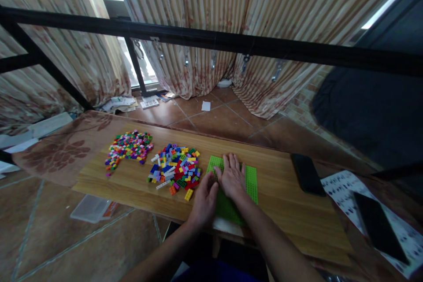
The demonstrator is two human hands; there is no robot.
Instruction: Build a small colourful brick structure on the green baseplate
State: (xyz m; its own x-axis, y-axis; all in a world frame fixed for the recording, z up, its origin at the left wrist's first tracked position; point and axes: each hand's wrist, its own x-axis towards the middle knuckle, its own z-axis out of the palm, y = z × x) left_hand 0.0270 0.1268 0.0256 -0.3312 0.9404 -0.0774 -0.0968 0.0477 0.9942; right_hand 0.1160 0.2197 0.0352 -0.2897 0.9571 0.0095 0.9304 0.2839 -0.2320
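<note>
Right hand (pixel 233 177) spread on green baseplate (pixel 252 180); left hand (pixel 205 198) half-curled, grip unclear; brick piles (pixel 178 167) leftward, phone (pixel 307 174) rightward

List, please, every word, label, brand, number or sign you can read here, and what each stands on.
No text is legible.
White printed item on the floor: dark marks, too small and blurred to read.
White sheet at right: dark marks, too blurred to identify.
Toy bricks, green plate: no readable lettering.

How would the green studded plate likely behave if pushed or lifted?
The green studded plate looks thin, so it is probably light and may flex slightly. Lying flat, it seems unlikely to roll. On the smooth-looking wooden board, it might slide.
</note>
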